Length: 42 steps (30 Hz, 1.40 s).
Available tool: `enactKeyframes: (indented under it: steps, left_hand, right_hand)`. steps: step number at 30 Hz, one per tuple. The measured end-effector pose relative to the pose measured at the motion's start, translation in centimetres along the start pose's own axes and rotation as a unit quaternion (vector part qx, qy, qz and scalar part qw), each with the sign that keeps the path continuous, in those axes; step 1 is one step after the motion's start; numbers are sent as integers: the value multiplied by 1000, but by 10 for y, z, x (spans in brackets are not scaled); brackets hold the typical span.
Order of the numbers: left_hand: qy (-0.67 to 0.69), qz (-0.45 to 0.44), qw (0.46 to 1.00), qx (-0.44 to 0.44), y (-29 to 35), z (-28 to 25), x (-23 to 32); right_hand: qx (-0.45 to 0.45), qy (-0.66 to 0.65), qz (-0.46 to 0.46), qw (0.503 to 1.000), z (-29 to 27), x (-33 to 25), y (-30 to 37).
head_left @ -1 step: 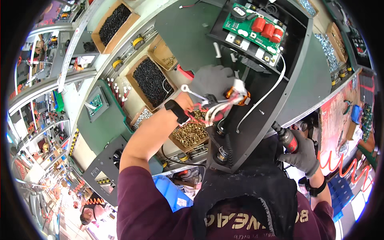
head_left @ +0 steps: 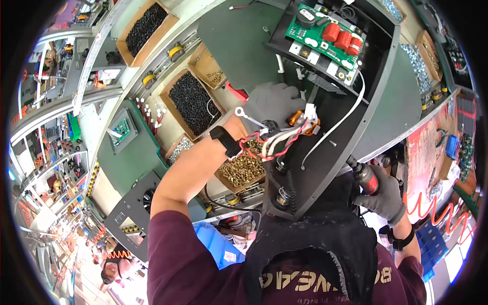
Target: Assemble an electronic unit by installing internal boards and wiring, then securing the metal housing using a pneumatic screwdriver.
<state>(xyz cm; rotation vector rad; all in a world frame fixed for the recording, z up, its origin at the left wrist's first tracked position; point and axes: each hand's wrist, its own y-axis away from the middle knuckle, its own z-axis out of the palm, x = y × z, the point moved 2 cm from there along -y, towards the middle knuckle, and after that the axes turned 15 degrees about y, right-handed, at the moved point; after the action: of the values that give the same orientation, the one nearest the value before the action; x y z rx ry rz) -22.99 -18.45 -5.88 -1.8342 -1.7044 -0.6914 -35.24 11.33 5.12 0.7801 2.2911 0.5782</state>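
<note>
My left hand (head_left: 274, 103), in a grey glove, is closed at the left side of a black metal housing (head_left: 351, 134). It grips a bundle of white and red wires (head_left: 278, 141) at an orange-wound coil (head_left: 312, 127); the exact grip is partly hidden. A ring terminal (head_left: 239, 112) on a lead sticks out to the left, over my wrist. Inside the housing's far end sits a green circuit board (head_left: 315, 33) with red cylindrical parts. My right hand (head_left: 385, 197), also gloved, is wrapped around a red and black power screwdriver (head_left: 367, 179), right of the housing's near end.
Cardboard boxes of black screws (head_left: 193, 99) and brass-coloured fasteners (head_left: 241, 170) stand left of the housing. A white cable (head_left: 333, 127) lies across it. Blue bins (head_left: 216, 244) stand below the bench. A coiled orange hose (head_left: 439, 211) hangs at right, and another person (head_left: 114, 269) is at lower left.
The wire bundle and coil at my left hand have shifted slightly and look less blurred. The circuit board sits a little further right. My right hand with the screwdriver has not visibly moved.
</note>
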Motion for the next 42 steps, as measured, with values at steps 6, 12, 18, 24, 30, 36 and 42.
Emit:
enactKeyframes:
  steps: [6, 12, 18, 24, 30, 36, 42]
  left_hand:
    - [-4, -24, 997, 71, -1, 4, 1]
    - [29, -8, 999, 32, -1, -13, 15]
    - [-21, 57, 998, 15, -8, -28, 34]
    - [-68, 14, 997, 16, -3, -35, 52]
    - [-93, 18, 995, -6, -8, -34, 55]
    - [-119, -7, 993, -26, -7, -35, 60]
    - [-43, 3, 999, 17, -2, -30, 54]
  right_hand:
    - [-28, 38, 28, 998, -2, -2, -7]
    - [-20, 6, 30, 999, -3, -3, -7]
    - [-9, 55, 15, 998, -1, 0, -6]
    - [119, 171, -73, 975, 1, 3, -11]
    - [124, 205, -83, 967, 3, 8, -13]
    - [168, 253, -119, 945, 2, 9, -13]
    - [164, 286, -113, 937, 4, 16, -10]
